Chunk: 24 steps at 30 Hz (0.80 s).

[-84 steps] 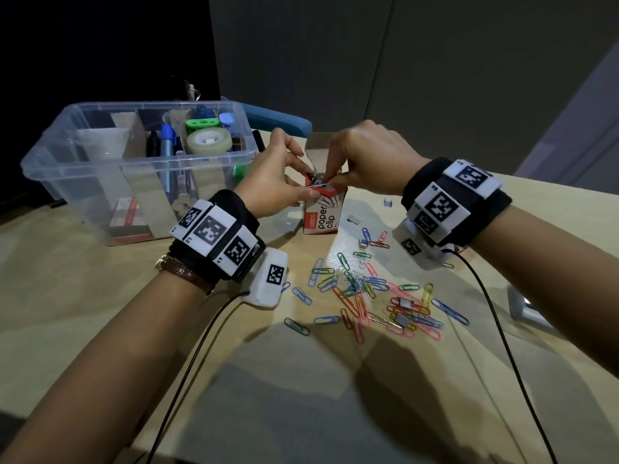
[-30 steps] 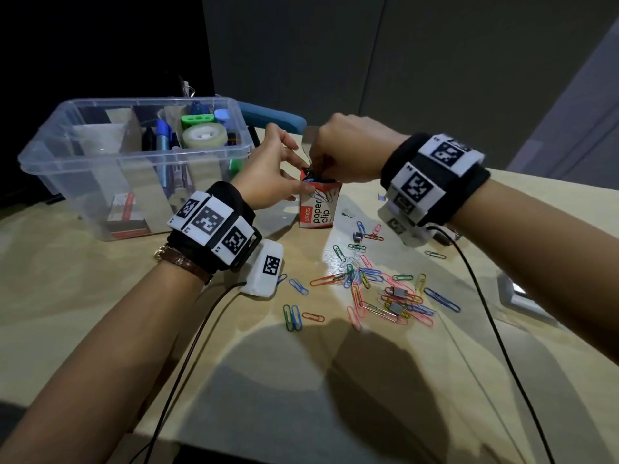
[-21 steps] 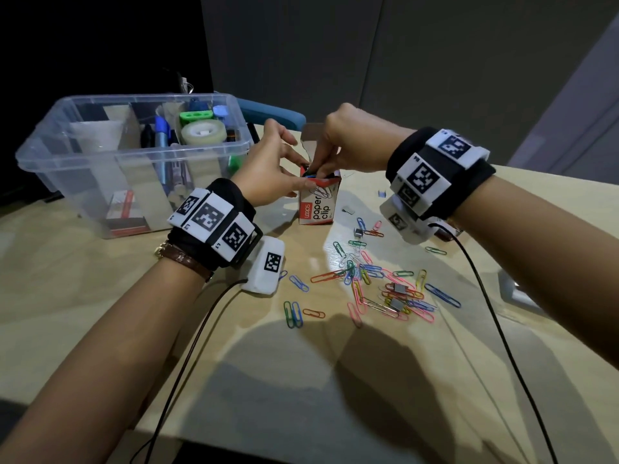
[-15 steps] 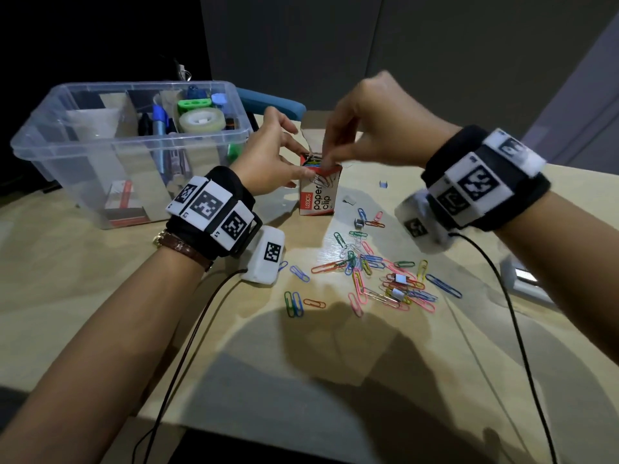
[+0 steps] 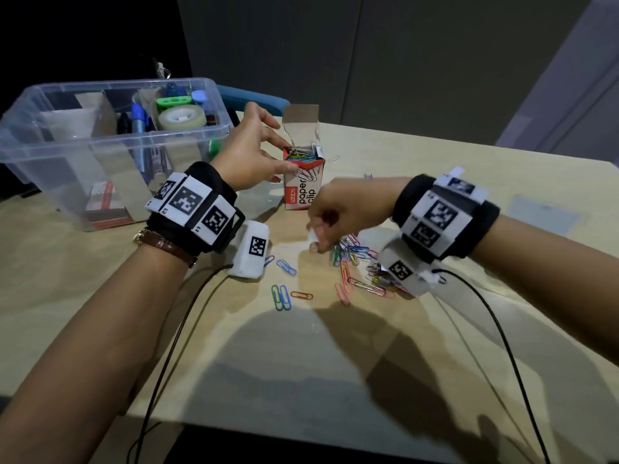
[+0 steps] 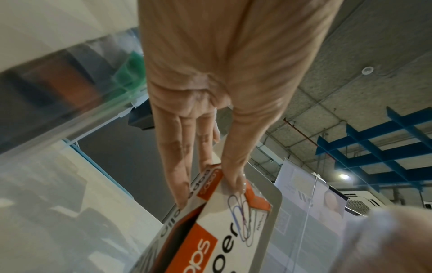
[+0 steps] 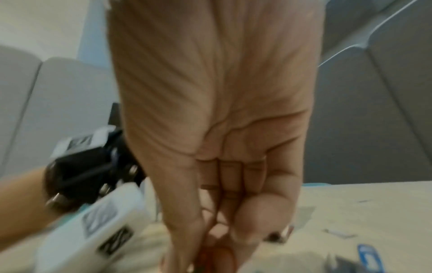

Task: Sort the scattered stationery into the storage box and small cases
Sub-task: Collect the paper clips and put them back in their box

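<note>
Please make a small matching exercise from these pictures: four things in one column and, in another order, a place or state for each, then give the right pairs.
Things:
1. paper clip box
2. roll of tape
3. loose paper clips
4. left hand

Places or states:
A. inside the clear storage box
B. scattered on the table
C. holds the box top
D. upright, flap open

Pairs: 1-D, 2-A, 3-B, 4-C

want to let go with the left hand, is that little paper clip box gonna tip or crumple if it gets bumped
Likely tippy: the paper clip box stands tall on a narrow base, and the left hand steadies it near the top. Probably soft too, being thin card with its flap open. The clips filling it should add some weight and steadiness.
</note>
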### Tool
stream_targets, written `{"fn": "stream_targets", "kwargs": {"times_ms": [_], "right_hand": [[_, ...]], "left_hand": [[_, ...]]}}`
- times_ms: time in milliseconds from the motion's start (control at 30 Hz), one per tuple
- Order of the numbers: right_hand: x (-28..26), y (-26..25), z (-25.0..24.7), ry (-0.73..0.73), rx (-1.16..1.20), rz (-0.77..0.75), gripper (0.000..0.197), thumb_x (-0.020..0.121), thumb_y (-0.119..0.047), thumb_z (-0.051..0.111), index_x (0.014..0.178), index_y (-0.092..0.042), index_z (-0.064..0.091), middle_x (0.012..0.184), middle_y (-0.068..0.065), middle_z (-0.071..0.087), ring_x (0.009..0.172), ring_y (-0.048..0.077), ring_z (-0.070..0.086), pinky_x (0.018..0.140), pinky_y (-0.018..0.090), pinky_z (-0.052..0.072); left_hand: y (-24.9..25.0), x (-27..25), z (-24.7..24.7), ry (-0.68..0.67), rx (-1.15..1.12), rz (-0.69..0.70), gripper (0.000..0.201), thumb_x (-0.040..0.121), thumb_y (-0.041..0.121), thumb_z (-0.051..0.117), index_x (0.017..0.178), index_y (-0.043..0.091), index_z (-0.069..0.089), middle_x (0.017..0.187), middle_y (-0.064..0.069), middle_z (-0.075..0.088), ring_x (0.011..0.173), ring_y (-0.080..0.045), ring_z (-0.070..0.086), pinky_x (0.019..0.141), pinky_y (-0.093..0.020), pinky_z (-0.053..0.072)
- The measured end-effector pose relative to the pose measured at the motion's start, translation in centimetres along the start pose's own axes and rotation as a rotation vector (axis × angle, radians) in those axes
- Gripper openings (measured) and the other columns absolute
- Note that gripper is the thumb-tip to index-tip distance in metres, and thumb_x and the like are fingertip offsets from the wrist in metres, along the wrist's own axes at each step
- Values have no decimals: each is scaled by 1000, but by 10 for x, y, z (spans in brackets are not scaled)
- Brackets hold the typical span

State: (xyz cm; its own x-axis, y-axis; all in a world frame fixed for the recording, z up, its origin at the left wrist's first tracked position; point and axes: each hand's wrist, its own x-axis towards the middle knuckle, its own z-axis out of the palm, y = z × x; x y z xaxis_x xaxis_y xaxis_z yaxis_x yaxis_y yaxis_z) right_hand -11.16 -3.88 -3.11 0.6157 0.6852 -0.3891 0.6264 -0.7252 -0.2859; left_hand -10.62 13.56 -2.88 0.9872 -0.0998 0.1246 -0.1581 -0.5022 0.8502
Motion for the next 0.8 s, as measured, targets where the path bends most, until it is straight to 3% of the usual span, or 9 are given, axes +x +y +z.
{"fn": "stream_targets", "kwargs": {"times_ms": [67, 167, 267, 367, 500, 600, 667, 733, 800], "right_hand": [[-14, 10, -11, 94, 51, 109, 10, 80, -18, 78, 79, -18, 68, 70, -5, 69, 63, 11, 61, 51, 16, 49], [-33, 25, -5, 105, 106, 264, 30, 74, -23, 83, 99, -15, 69, 75, -2, 73, 63, 10, 62, 56, 21, 49], [-40, 25, 15, 95, 160, 356, 37, 71, -26, 86, 102, -18, 67, 75, -5, 70, 67, 14, 62, 61, 24, 51], [-40, 19, 25, 180, 151, 373, 26, 73, -32, 84, 93, -23, 70, 78, -4, 70, 74, 17, 64, 63, 24, 48], [-36, 4, 32, 247, 63, 380, 8, 81, -26, 76, 83, -26, 68, 76, -12, 62, 77, 14, 59, 64, 26, 42], [-30, -9, 34, 250, -103, 397, 4, 87, -21, 67, 90, -21, 65, 91, -1, 61, 84, 23, 58, 64, 27, 39], [-28, -16, 36, 238, -207, 394, 15, 90, -19, 61, 104, -14, 62, 97, 6, 54, 88, 27, 56, 66, 30, 39], [-26, -19, 36, 218, -239, 370, 19, 92, -18, 60, 109, -10, 61, 97, 7, 51, 88, 27, 54, 66, 30, 39], [-25, -18, 32, 212, -194, 332, 18, 91, -18, 62, 107, -9, 62, 100, 8, 58, 90, 26, 57, 67, 29, 41]], "left_hand": [[1, -1, 0, 2, 4, -4, 56, 78, 10, 76, 111, 17, 32, 118, -6, 63, 90, -20, 69, 78, -45, 59], [1, -1, 0, 0, -16, -12, 55, 78, 10, 76, 112, 17, 33, 117, -5, 64, 91, -21, 69, 79, -46, 59], [1, -1, -2, -3, -20, -11, 54, 78, 9, 76, 111, 17, 33, 117, -5, 64, 92, -21, 69, 79, -45, 59], [1, 0, -1, -3, -22, -5, 55, 78, 9, 76, 111, 17, 33, 117, -5, 64, 91, -21, 70, 79, -45, 59], [1, 0, 1, -9, -36, 0, 55, 78, 9, 76, 111, 16, 34, 116, -5, 64, 89, -20, 70, 78, -45, 59], [0, 0, 1, -16, -53, -5, 55, 78, 8, 76, 112, 16, 34, 116, -5, 64, 89, -20, 70, 78, -45, 59], [1, 1, 1, -18, -59, -8, 55, 78, 8, 76, 112, 17, 34, 117, -6, 63, 90, -21, 70, 78, -45, 59], [1, 1, 2, -19, -61, -7, 56, 77, 7, 76, 111, 17, 34, 118, -6, 63, 91, -21, 70, 79, -45, 59], [0, 1, 2, -21, -63, -3, 56, 77, 7, 76, 111, 18, 34, 118, -6, 63, 91, -21, 70, 78, -44, 59]]}}
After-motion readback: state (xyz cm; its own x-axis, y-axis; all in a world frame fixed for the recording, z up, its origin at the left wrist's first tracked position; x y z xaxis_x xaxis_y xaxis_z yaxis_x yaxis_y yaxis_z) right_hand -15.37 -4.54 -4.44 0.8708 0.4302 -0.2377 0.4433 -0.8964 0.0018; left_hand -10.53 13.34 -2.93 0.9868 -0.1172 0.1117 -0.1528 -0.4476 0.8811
